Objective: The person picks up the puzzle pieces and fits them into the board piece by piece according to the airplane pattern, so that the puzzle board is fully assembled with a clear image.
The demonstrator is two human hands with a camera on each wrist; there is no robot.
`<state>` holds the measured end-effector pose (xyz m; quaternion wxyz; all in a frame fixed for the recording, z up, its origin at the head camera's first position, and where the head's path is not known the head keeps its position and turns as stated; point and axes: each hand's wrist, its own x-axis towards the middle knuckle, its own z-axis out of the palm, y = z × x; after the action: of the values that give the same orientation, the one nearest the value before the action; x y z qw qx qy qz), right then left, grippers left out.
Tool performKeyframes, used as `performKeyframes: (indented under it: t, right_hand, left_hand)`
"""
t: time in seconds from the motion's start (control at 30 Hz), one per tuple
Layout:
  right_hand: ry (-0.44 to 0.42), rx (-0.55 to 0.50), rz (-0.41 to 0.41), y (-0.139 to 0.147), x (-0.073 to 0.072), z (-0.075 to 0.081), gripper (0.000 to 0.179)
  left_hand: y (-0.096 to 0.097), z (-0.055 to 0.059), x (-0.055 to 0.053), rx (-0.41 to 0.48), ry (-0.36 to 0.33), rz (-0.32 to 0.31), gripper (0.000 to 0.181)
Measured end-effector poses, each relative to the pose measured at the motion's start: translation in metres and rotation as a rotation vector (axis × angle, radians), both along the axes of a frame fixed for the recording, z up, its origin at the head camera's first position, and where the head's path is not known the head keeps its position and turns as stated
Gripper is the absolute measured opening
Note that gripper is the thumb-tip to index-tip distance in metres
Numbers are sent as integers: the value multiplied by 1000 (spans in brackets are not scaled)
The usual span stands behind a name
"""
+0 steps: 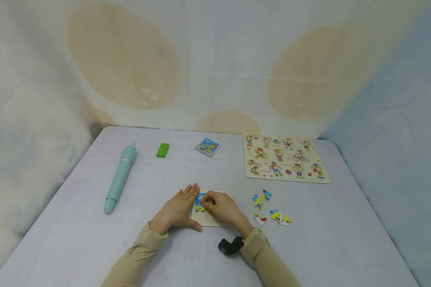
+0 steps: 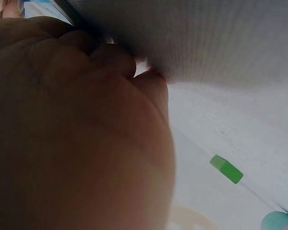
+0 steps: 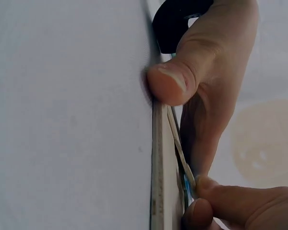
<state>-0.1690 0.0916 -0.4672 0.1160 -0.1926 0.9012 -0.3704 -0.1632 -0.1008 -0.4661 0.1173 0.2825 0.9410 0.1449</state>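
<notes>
A small wooden puzzle tray (image 1: 210, 220) lies in front of me, with joined blue and yellow puzzle pieces (image 1: 200, 201) at its upper left. Along the tray's left edge rests my left hand (image 1: 177, 209), fingers extended and thumb at the lower left corner. Over the tray, my right hand (image 1: 220, 206) pinches a puzzle piece (image 3: 188, 178) between thumb and fingertips. Seen from the right wrist, that piece tilts up from the tray, and the left thumb (image 3: 169, 84) lies at the tray's edge. The right fingers hide much of the piece in the head view.
Loose puzzle pieces (image 1: 262, 199) lie right of the tray. Farther back are a large wooden board with figures (image 1: 283, 159), a picture puzzle (image 1: 208, 147) and a green block (image 1: 163, 150). A mint-green microphone-shaped object (image 1: 120, 179) is at the left.
</notes>
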Motion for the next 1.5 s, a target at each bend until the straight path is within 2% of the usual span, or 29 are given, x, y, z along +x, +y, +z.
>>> performKeyframes:
  t: [0.37, 0.5, 0.63, 0.8, 0.97, 1.17, 1.27, 1.33, 1.5]
  right_hand:
    - [64, 49, -72, -6, 3, -4, 4]
    - [-13, -41, -22, 4, -1, -2, 10]
    - [-138, -172, -16, 27, -11, 3, 18]
    - [-193, -282, -96, 65, -23, 12, 26]
    - [-228, -307, -211, 112, -27, 20, 33]
    - [-259, -301, -268, 171, -22, 23, 47]
    - [-275, -277, -253, 188, -19, 19, 53]
    - [-295, -276, -215, 195, -17, 17, 55]
    - [-348, -269, -161, 204, -14, 13, 51]
  left_hand:
    - [-1, 2, 2, -4, -2, 4, 123]
    - [1, 3, 3, 3, -4, 2, 123]
    - [3, 4, 4, 5, -13, 10, 124]
    - [4, 3, 3, -17, -9, 16, 125]
    - [5, 1, 2, -37, -2, 12, 125]
    - [5, 1, 2, -53, 5, 12, 121]
    - [5, 2, 3, -59, 5, 13, 120]
    - [5, 3, 3, -58, 3, 16, 120]
    - [6, 4, 4, -47, -7, 18, 119]
